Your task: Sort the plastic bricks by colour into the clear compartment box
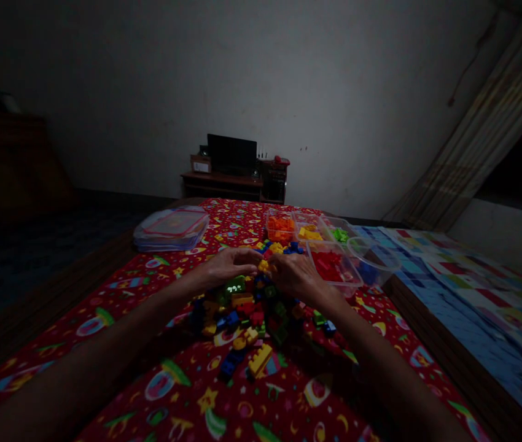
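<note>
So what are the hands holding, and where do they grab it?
A small yellow block, it seems: the left hand pinches its left end, the right hand its right end. Too dark to be surer.

Stacked lids (pixel 171 228), television (pixel 232 155), striped curtain (pixel 486 129)

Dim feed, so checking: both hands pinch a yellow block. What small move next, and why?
Probably let the left hand release and have the right hand carry the yellow block to the tub of yellow blocks just behind it: the orange tub and red tub each hold one colour.
</note>
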Demonstrator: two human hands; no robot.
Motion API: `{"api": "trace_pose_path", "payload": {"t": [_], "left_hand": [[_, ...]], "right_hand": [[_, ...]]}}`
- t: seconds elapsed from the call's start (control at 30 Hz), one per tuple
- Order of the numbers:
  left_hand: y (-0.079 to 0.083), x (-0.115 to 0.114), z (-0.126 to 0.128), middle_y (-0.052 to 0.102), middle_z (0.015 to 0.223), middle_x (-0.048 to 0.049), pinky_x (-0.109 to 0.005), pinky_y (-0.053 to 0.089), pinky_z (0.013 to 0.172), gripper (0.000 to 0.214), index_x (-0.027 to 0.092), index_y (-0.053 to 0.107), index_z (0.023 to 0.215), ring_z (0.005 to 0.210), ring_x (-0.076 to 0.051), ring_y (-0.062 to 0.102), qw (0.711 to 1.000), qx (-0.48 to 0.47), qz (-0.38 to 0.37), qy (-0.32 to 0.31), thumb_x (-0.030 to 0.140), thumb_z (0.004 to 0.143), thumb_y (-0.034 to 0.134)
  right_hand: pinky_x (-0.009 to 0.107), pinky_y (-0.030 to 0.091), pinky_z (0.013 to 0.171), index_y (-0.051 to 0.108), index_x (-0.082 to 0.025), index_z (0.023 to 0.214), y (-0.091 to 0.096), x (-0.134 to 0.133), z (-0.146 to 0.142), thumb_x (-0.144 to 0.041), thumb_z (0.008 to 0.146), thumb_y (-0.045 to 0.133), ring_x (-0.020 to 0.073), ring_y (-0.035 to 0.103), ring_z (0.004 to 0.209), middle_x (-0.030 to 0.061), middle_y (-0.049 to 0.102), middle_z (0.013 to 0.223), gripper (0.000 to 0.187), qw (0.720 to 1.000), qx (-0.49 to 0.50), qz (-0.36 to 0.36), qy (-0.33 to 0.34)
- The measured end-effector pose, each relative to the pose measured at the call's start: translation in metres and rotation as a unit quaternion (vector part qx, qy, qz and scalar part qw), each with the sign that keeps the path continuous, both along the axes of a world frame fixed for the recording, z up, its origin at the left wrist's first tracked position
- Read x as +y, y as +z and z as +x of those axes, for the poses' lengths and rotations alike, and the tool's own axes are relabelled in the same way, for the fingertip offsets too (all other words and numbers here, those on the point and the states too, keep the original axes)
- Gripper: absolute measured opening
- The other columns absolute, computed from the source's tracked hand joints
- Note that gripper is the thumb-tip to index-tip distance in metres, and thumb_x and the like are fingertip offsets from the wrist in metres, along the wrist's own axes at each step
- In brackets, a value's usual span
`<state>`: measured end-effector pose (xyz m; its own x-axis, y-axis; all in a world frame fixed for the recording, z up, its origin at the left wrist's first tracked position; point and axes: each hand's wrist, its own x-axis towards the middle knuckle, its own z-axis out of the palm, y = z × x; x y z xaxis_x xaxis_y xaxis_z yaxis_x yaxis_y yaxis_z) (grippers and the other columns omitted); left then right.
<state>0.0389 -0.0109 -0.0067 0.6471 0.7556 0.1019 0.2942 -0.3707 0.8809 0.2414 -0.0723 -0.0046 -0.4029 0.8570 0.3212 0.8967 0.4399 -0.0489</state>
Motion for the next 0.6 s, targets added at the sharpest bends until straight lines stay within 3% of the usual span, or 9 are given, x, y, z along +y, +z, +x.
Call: {"api": "trace_pose_path", "payload": {"t": [0.1, 0.2, 0.27, 0.47, 0.6], "left_hand": [[0.012, 0.001, -0.017, 0.071, 0.098, -0.0053, -0.033, 0.049, 0.083, 0.046, 0.019, 0.067, 0.099, 0.093, -0.024, 0.063, 0.984, 0.140, 0.113, 0.002, 0.052, 0.068, 0.063], [0.020, -0.003, -0.032, 0.067, 0.098, -0.0052, -0.030, 0.047, 0.083, 0.032, 0.020, 0.068, 0.094, 0.096, -0.024, 0.060, 0.933, 0.287, 0.218, 0.006, 0.042, 0.071, 0.064], [0.019, -0.006, -0.034, 0.064, 0.101, -0.0058, -0.028, 0.046, 0.083, 0.029, 0.020, 0.068, 0.094, 0.097, -0.023, 0.058, 0.906, 0.343, 0.250, -0.004, 0.037, 0.071, 0.065], [0.001, -0.010, -0.019, 0.060, 0.098, -0.0062, -0.026, 0.044, 0.080, 0.026, 0.018, 0.066, 0.092, 0.097, -0.022, 0.054, 0.867, 0.405, 0.287, -0.049, 0.030, 0.069, 0.066], [-0.001, -0.006, -0.019, 0.060, 0.096, -0.0057, -0.025, 0.043, 0.077, 0.026, 0.016, 0.064, 0.092, 0.090, -0.020, 0.056, 0.888, 0.357, 0.285, -0.047, 0.034, 0.074, 0.061]], "right_hand": [[0.025, 0.023, 0.055, 0.062, -0.015, 0.099, 0.003, 0.003, 0.009, -0.031, 0.089, 0.049, 0.0114, 0.048, 0.060, 0.0042, 0.062, 0.074, 0.023, 1.000, 0.019, 0.006, -0.011], [0.024, 0.023, 0.055, 0.062, -0.015, 0.093, 0.004, 0.005, 0.014, -0.028, 0.088, 0.050, 0.0106, 0.045, 0.059, 0.0034, 0.060, 0.073, 0.019, 0.999, 0.037, 0.004, -0.015], [0.023, 0.024, 0.055, 0.063, -0.015, 0.092, 0.003, 0.007, 0.016, -0.026, 0.085, 0.052, 0.0104, 0.046, 0.060, 0.0032, 0.061, 0.074, 0.017, 0.999, 0.042, -0.010, -0.017], [0.022, 0.029, 0.058, 0.063, -0.015, 0.098, 0.003, 0.009, 0.016, -0.021, 0.081, 0.052, 0.0124, 0.051, 0.067, 0.0048, 0.063, 0.079, 0.020, 0.997, 0.055, -0.024, -0.042], [0.023, 0.024, 0.053, 0.061, -0.015, 0.079, 0.007, 0.011, 0.022, -0.025, 0.084, 0.046, 0.0100, 0.043, 0.056, 0.0012, 0.056, 0.066, 0.019, 0.996, 0.081, -0.013, -0.044]]}}
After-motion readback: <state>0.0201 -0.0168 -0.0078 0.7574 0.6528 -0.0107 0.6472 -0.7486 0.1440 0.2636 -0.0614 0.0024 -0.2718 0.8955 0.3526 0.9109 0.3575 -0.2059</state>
